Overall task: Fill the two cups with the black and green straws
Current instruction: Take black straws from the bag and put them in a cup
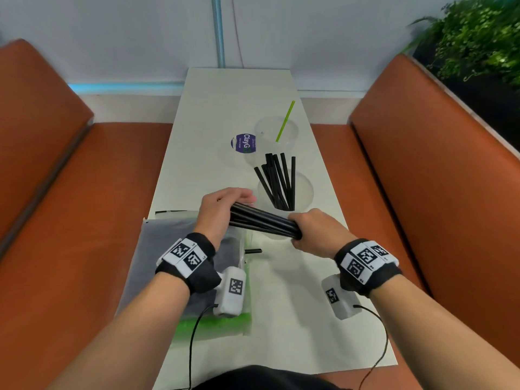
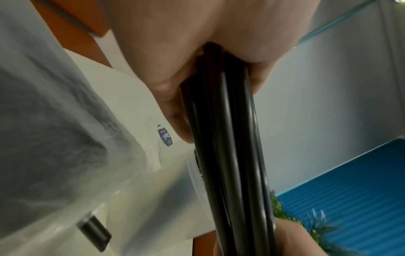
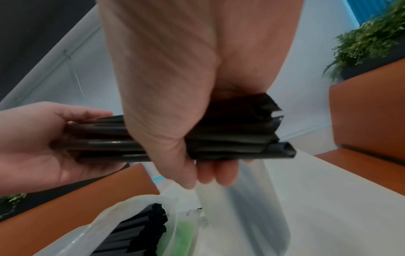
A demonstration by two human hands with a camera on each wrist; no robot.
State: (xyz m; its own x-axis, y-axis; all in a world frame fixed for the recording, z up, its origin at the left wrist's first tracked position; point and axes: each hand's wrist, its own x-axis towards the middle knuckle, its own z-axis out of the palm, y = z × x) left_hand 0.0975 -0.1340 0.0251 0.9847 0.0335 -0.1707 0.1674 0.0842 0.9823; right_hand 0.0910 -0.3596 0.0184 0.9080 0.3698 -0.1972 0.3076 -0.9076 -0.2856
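Observation:
A bundle of black straws [image 1: 263, 220] [image 2: 230, 155] [image 3: 230, 136] is held level above the table between both hands. My left hand [image 1: 225, 209] [image 3: 43, 138] curls round its left end, and my right hand [image 1: 309, 229] [image 3: 197, 138] grips its right end. Just behind stands a clear cup [image 1: 302, 192] with several black straws [image 1: 278, 181] upright in it. Farther back a second clear cup [image 1: 270, 130] holds one green straw [image 1: 284, 121].
A plastic bag [image 1: 168, 249] [image 3: 105, 225] of black straws lies under my left wrist, with a bag of green straws [image 1: 213, 325] beside it. One loose black straw [image 1: 253, 251] lies on the white table [image 1: 295, 319]. A purple sticker [image 1: 244, 144] marks the table. Orange benches [image 1: 422, 164] flank it.

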